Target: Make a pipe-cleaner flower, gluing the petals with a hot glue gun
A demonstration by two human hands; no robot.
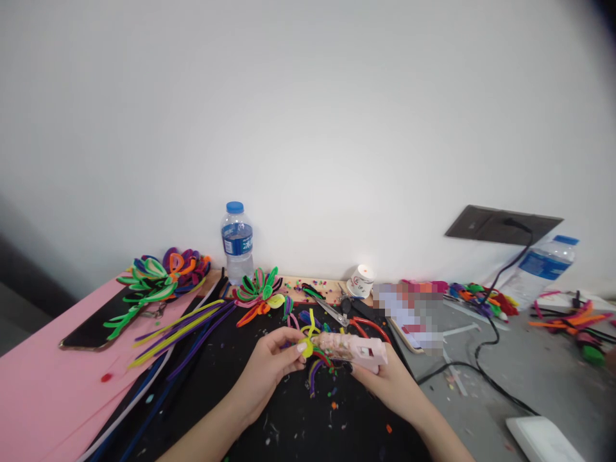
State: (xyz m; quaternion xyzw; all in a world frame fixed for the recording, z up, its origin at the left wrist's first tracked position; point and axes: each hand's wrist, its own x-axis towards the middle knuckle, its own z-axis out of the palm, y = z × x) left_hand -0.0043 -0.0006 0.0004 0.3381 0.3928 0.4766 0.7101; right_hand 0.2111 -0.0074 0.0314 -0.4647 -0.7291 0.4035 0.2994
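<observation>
My left hand (270, 364) pinches a small yellow curled pipe cleaner piece (308, 348) between thumb and fingertips, a loose end sticking up. In my right hand (392, 382) is a pale pink glue gun (359, 350), its nozzle pointing left and right up by the yellow piece; I cannot tell if it touches. Just under and behind the two hands lie purple, green and red pipe cleaner bits (315, 375) on the black mat (289, 427). Farther back, scissors (334, 314) lie near red-handled pliers (370, 326), partly hidden by the glue gun.
Green and orange pipe cleaner flowers (260, 292) and loose strips (185, 333) lie left, by a water bottle (237, 247) and a dark phone (91, 324). A paper cup (362, 282) stands at the back. Black cable (495, 337) crosses the grey table at right, near another bottle (543, 269).
</observation>
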